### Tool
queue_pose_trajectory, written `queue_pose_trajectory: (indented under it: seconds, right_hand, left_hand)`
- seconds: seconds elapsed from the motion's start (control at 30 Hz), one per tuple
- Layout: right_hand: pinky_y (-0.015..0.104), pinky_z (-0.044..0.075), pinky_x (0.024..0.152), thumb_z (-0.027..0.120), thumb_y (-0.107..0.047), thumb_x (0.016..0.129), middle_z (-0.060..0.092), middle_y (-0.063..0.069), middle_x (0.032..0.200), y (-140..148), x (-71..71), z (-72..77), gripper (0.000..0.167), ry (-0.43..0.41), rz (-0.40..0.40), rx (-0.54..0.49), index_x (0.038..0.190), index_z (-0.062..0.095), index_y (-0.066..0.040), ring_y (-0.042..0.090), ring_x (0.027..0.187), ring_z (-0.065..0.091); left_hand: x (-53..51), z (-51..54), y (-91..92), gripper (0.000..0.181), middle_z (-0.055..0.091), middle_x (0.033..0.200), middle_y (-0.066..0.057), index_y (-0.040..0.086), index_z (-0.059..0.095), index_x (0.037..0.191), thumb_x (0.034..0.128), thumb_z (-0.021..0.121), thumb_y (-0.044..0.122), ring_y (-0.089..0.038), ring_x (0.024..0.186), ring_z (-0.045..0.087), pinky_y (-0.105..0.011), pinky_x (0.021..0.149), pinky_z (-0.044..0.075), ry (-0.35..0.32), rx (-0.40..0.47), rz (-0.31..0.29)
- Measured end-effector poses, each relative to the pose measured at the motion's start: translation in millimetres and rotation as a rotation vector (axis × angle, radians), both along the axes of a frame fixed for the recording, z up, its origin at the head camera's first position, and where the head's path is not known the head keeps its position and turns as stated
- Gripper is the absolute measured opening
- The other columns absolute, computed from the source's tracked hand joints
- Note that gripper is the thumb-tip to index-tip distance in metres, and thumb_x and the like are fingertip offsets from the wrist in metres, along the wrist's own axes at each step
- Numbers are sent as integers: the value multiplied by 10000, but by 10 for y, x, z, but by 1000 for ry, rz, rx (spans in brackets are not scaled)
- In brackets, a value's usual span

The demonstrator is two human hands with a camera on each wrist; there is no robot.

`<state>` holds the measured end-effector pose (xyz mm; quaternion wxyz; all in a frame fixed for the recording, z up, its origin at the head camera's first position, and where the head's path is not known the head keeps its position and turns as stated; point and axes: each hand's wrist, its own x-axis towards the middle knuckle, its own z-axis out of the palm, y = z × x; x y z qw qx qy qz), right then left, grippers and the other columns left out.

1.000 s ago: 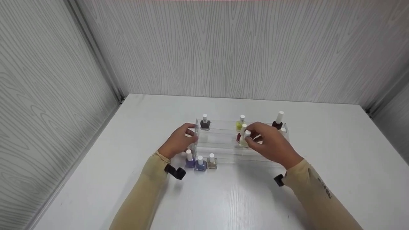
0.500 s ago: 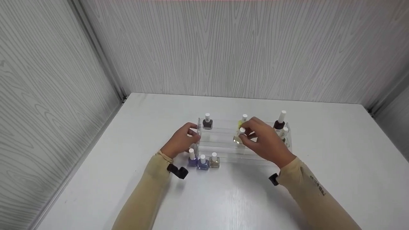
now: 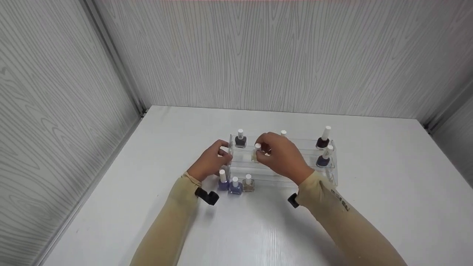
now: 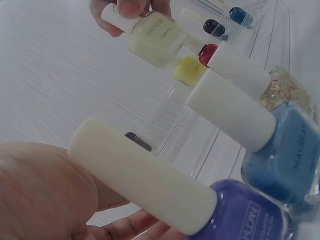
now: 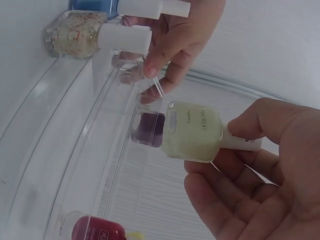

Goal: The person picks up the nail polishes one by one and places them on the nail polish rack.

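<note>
A clear tiered rack (image 3: 273, 181) stands on the white table. My left hand (image 3: 210, 161) grips its left side panel between thumb and fingers. My right hand (image 3: 283, 157) pinches the white cap of a pale yellow nail polish bottle (image 5: 194, 131), held over the middle tier towards the left. In the rack, a dark grey bottle (image 3: 240, 141) sits top left, a dark maroon one (image 3: 322, 143) top right, and a dark blue one (image 3: 323, 161) below that. The right wrist view shows a red bottle (image 5: 98, 229); my right hand hides it in the head view.
A purple bottle (image 3: 223, 184), a blue bottle (image 3: 235, 187) and a glitter bottle (image 3: 248, 185) stand before the rack's left front. In the left wrist view, a yellow bottle (image 4: 189, 70) shows beside the red one. Grey wood-grain panels (image 3: 281, 55) rise behind and at the sides.
My right hand has moved left along the rack with the pale yellow bottle, uncovering the dark blue bottle at the right. My left hand has kept its grip on the side panel.
</note>
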<state>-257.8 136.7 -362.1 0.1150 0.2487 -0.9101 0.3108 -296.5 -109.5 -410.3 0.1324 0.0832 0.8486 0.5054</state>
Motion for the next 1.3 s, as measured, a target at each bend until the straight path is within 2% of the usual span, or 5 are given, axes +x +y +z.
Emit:
queue_pose_trajectory:
  seconds: [0.3,0.4,0.6,1.03,1.3]
  right_hand:
    - [392,563,823,718,-171,961,706,40,982,-211,-146,-85,172,-74,-104,58,1111,719,-88,198,904,654]
    - [397,564,835,711,-167,964,720,39,988,-252,-189,-85,157,-70,-103,82,1101,729,-93,200,908,659]
    - [403,563,791,708,-114,941,743,45,955,-280,-216,-120,118,11,-76,132,1045,750,-79,208,871,682]
    - [391,561,802,691,-136,982,736,51,1000,-399,-323,-177,139,-151,-93,141,1095,737,-70,198,889,664]
    - [415,561,787,705,-168,986,740,34,974,-483,-356,-179,143,-110,-106,160,1104,737,-94,208,872,669]
  left_hand:
    - [-21,-5,22,456,630,1216,-129,121,433,1486,1063,577,212,-275,1043,674,-345,672,580,20,-51,9]
    - [-27,7,19,446,634,1206,-129,121,439,1478,1064,574,214,-292,1046,675,-344,664,573,30,-46,3]
    - [-14,-13,3,431,635,1204,-119,141,442,1470,1064,569,210,-323,1039,667,-337,632,557,21,-27,-13]
    - [-10,-31,12,418,638,1173,-122,128,463,1441,1050,595,191,-348,1060,668,-325,647,546,24,-1,-13]
    - [-14,-31,-1,405,655,1159,-109,131,485,1420,1042,616,192,-300,1013,681,-321,666,534,55,-32,-5]
